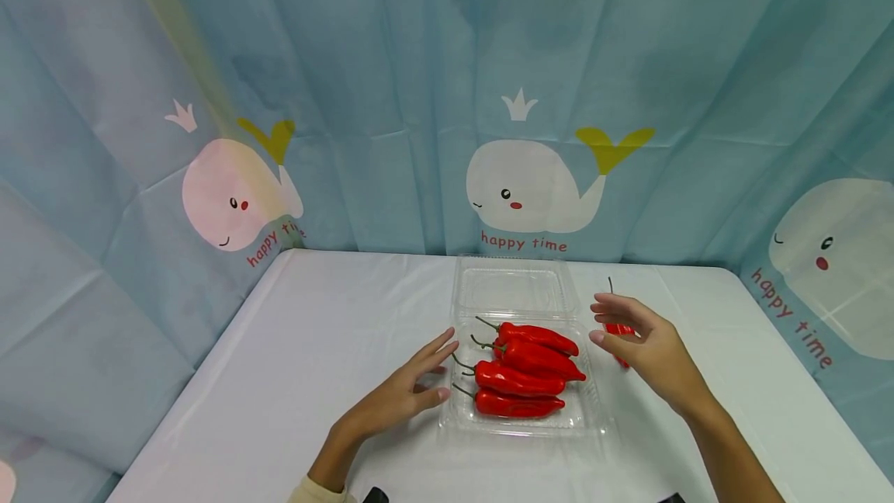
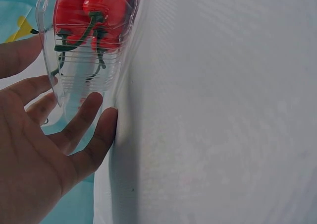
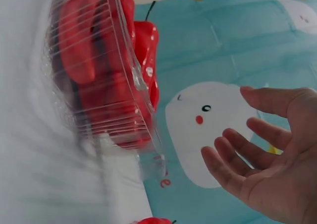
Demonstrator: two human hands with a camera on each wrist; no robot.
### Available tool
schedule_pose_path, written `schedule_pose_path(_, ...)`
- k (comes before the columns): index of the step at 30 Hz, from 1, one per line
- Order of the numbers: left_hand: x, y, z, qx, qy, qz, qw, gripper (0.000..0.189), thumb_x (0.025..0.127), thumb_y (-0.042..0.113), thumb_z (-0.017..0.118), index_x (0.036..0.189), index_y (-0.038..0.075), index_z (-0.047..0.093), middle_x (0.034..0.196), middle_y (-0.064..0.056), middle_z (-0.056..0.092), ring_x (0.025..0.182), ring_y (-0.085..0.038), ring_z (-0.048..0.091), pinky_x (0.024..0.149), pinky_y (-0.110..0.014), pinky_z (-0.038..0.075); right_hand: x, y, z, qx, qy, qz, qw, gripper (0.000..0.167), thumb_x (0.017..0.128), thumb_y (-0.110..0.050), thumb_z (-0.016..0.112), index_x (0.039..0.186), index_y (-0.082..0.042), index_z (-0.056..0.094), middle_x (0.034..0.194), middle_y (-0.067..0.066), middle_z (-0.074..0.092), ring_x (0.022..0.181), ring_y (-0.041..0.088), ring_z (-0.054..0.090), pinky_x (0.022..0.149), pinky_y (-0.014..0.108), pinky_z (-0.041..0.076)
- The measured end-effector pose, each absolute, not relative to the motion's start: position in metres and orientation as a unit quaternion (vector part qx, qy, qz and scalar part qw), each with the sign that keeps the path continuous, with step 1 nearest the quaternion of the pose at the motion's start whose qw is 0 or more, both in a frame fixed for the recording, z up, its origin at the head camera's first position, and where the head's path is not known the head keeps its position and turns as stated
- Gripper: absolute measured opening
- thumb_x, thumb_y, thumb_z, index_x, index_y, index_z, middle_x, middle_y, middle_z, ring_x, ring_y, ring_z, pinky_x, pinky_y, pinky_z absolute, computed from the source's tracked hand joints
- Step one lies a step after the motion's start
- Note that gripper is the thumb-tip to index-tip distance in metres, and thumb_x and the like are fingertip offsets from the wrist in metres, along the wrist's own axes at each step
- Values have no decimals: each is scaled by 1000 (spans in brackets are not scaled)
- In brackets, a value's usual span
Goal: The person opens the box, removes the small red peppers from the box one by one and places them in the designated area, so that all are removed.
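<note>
Several red peppers with green stems lie side by side in a clear plastic clamshell box, its lid folded back away from me. My left hand is at the box's left side, fingers spread; in the left wrist view its fingertips are at the box's end wall. Whether they touch it I cannot tell. To the right of the box, my right hand hovers with loosely bent fingers and nothing in them. Partly hidden behind that hand, another red pepper lies on the table.
A white cloth covers the table. Behind it and at both sides hangs a blue curtain printed with whales. In the right wrist view, part of a red pepper shows at the bottom edge.
</note>
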State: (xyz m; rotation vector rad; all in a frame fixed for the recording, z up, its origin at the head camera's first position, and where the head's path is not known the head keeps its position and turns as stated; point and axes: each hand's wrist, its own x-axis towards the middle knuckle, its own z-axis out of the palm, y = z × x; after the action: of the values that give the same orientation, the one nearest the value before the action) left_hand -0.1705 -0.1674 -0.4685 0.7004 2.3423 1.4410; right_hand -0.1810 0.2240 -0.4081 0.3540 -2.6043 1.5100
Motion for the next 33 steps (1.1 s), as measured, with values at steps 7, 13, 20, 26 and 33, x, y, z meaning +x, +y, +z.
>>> schedule_pose_path(7, -171, -168, -470, 244, 816, 501, 151, 71, 105, 22, 63, 169, 19, 31, 179, 0, 14, 141, -35, 53, 107, -49, 52, -183, 220, -417, 170, -835, 522, 38, 55, 100, -21, 75, 152, -17, 55, 139, 5, 64, 124, 12, 63, 95, 20, 55)
schedule_pose_path(13, -172, -168, -471, 248, 815, 502, 149, 71, 105, 22, 62, 169, 18, 31, 179, 0, 14, 141, -36, 52, 107, -47, 52, -185, 216, -423, 200, -817, 541, 21, 59, 99, -16, 76, 153, -15, 52, 141, 11, 63, 127, 19, 62, 95, 23, 57)
schedule_pose_path(20, -173, -169, -474, 246, 817, 499, 152, 71, 105, 22, 62, 169, 19, 30, 179, 1, 13, 141, -35, 52, 107, -45, 52, -187, 209, -429, 204, -809, 551, -13, 59, 98, -18, 77, 152, -16, 53, 142, 11, 62, 130, 35, 61, 93, 25, 59)
schedule_pose_path(26, -173, -169, -474, 239, 817, 502, 155, 72, 105, 21, 63, 169, 19, 30, 179, 2, 12, 142, -33, 52, 107, -42, 52, -187, 202, -432, 198, -806, 556, -39, 59, 97, -20, 78, 151, -17, 54, 141, 15, 63, 130, 42, 60, 94, 26, 58)
schedule_pose_path(33, -173, -168, -473, 238, 820, 498, 152, 72, 105, 22, 62, 169, 19, 30, 179, 2, 13, 141, -33, 53, 107, -44, 52, -186, 196, -434, 192, -811, 550, -52, 63, 93, -23, 81, 151, -17, 55, 141, 14, 65, 129, 38, 62, 94, 29, 60)
